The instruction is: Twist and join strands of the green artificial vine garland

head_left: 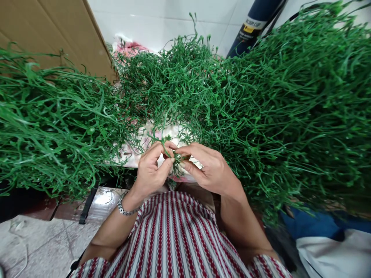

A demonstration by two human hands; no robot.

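Here, a small cluster of thin green stems sits between the fingertips of both hands, just above the near edge of a pale, pink-patterned cover. The left hand closes thumb and fingers on one side of the cluster; the right hand pinches the other side. This paired grip probably lets one hand steady the fine strands while the other works at them, and holding them over the pale cover likely makes them easier to see. How the strands cross inside the grip is too small to tell.

Beyond the cover lies a loose middle heap of similar branching greenery, its nearest strands spilling onto it. A left heap and a larger right heap flank the cover, seemingly spread so that stems are within reach of either hand while the centre serves as working room.

Farther beyond the cover, a cardboard panel stands to the left and a dark blue labelled cylinder leans to the right, in front of white wall tiles. On the near side of the cover is the person's red-and-white striped garment.
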